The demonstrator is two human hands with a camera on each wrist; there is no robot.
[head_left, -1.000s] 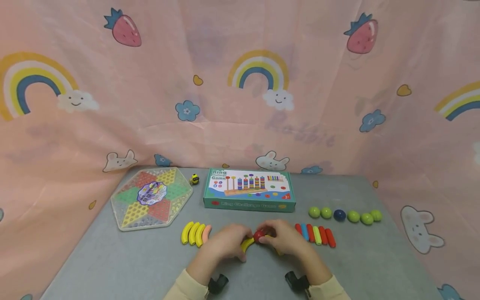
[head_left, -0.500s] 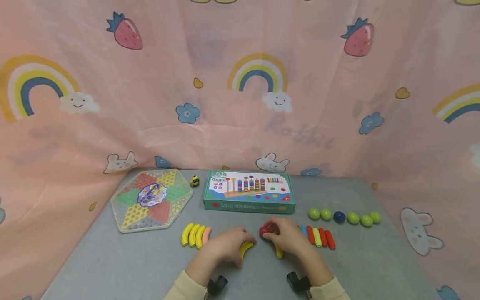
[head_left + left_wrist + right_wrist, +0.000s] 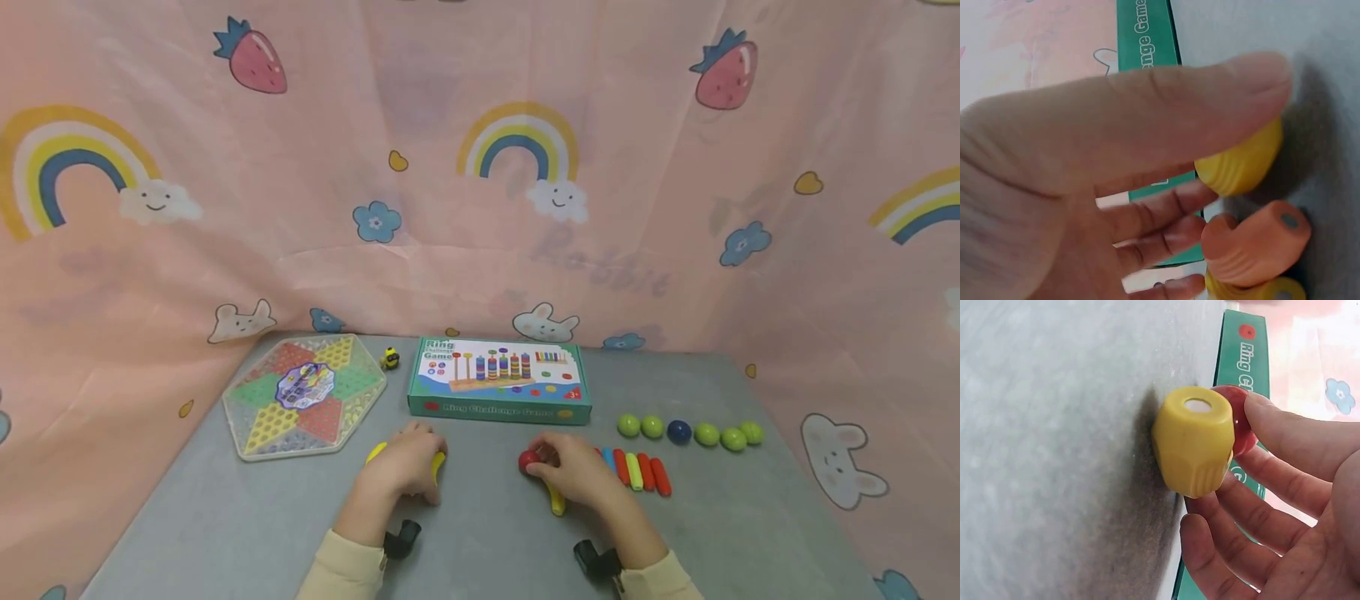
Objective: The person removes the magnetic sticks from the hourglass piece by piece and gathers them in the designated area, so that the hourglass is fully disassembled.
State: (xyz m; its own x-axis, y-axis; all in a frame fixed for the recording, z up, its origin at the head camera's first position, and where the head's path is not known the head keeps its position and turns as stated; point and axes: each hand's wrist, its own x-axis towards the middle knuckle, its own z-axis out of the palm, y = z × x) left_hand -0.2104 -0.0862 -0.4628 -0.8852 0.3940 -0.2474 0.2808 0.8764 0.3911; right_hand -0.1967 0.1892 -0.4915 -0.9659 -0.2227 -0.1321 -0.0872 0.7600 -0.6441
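My left hand (image 3: 401, 467) pinches a curved yellow magnetic stick (image 3: 1241, 165) between thumb and fingers at the left-hand row. Beside that stick lies a curved orange stick (image 3: 1257, 244), with part of another yellow one below it in the left wrist view. The hand covers most of this row in the head view. Near the table's middle, my right hand (image 3: 573, 471) pinches a shiny red ball (image 3: 528, 462). Another curved yellow stick (image 3: 1194, 447) is up against the ball, its end pointing at the right wrist camera; whether they are joined I cannot tell.
Straight red, blue and green sticks (image 3: 635, 472) lie in a row right of the right hand. Beyond them are several green balls (image 3: 707, 433) and a dark blue ball (image 3: 678, 432). A game box (image 3: 499, 408), a hexagonal board (image 3: 258, 392) and a bee figure (image 3: 390, 359) stand behind.
The left hand, holding a yellow stick, has parted from the red ball and moved left to the row of curved sticks. The right hand shifted slightly right with the ball, then stayed.
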